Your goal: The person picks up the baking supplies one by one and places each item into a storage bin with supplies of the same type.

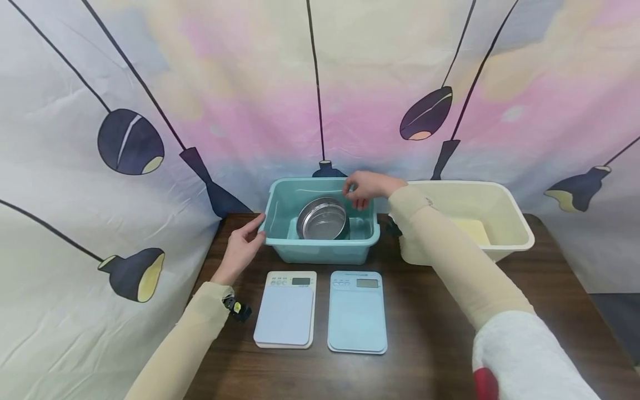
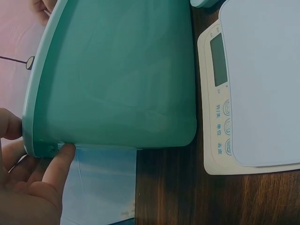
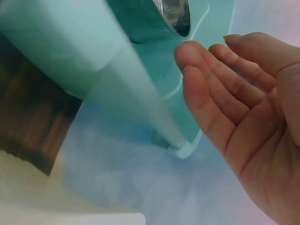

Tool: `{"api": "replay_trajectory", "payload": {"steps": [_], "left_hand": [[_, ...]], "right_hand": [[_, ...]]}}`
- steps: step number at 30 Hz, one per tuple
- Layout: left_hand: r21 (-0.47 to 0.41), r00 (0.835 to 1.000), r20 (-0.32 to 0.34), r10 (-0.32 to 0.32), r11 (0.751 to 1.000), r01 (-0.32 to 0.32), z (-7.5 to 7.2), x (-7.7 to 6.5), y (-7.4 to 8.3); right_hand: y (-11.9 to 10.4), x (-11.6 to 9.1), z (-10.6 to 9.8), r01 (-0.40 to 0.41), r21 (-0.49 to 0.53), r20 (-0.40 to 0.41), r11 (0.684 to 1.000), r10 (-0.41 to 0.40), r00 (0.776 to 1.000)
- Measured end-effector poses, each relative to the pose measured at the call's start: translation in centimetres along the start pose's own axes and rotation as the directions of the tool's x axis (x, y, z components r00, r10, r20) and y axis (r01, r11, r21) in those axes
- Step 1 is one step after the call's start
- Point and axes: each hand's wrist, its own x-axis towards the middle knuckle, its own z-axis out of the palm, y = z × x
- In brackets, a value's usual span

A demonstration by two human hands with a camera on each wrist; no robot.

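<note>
Metal vessel in teal tub

Dark wood-grained worktop. Toward the back, teal basin, cream basin beside it. Nearer: white-topped scale, pale-blue scale, both flat, slightly apart.

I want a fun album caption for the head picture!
Left grip on a teal tub, right grip near the round metal container inside, two digital scales in front.

teal basin, silver container, brown table
</note>
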Motion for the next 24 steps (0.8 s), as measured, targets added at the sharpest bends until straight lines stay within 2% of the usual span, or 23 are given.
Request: {"api": "replay_trajectory", "payload": {"steps": [3,5,9,14,18,24], "left_hand": [[0.008,1.000,0.011,0.012,1.000,-0.012,0.0,-0.4,0.9],[0.001,1.000,0.016,0.007,1.000,-0.007,0.0,-0.4,0.8],[-0.038,1.000,0.014,-0.019,0.999,0.019,0.1,0.1,-0.8],[-0.041,1.000,-0.007,0.006,0.999,-0.007,0.1,0.9,-3.1],[-0.042,0.999,-0.013,0.031,0.999,-0.032,0.2,1.0,-3.6],[-0.025,0.999,-0.014,0.032,0.999,-0.033,0.2,1.1,-3.6]], "right_hand": [[0.3,-0.8,-0.1,0.026,-0.037,-0.032,0.999,-0.027,0.999],[0.6,-1.4,-0.2,0.047,-0.052,-0.050,0.998,-0.050,0.997],[1.1,-2.4,-0.4,0.097,-0.062,-0.077,0.993,-0.102,0.992],[1.6,-3.8,-0.4,0.143,-0.067,-0.110,0.988,-0.149,0.983],[2.1,-5.0,-0.3,0.149,-0.064,-0.145,0.987,-0.157,0.977],[2.9,-6.7,-0.2,0.171,-0.074,-0.200,0.983,-0.182,0.963]]}}
